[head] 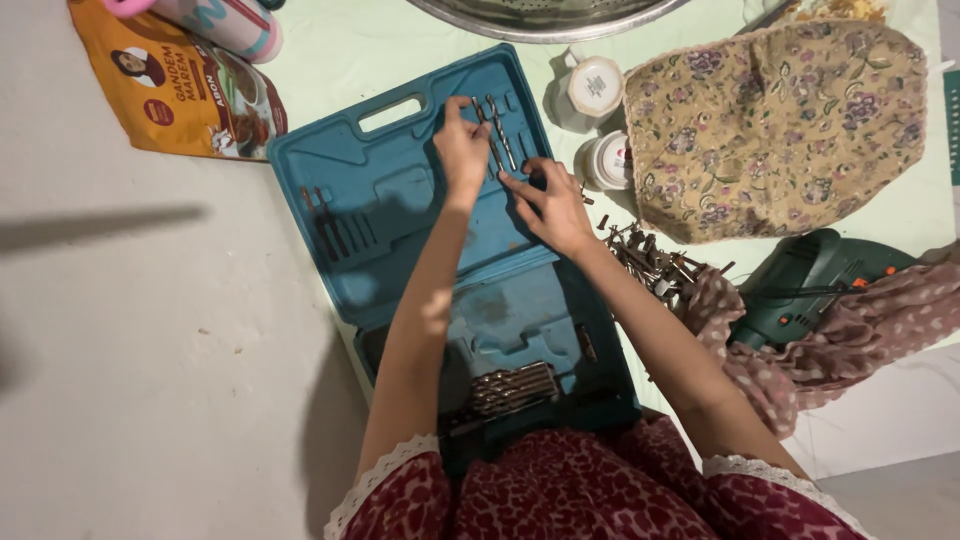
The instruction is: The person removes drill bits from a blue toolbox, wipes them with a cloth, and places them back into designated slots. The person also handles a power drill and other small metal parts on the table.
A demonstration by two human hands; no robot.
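blue tool case point(400, 215) lies open on floor, slotted lid half far from person. left hand point(462, 150) pinches drill bit point(481, 115) over lid slots; right hand point(550, 205) fingers pressed together on another bit beside it.

risks: bit could slip from pinch, roll under loose bit pile point(655, 262); sharp tip may nick finger.

green drill point(810, 285) half hidden under dotted cloth. slot sizes unreadable.

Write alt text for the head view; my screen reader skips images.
Seen from above, a left hand and right hand handle drill bits in an open teal tool case. A green drill lies to the right, partly under dotted cloth.
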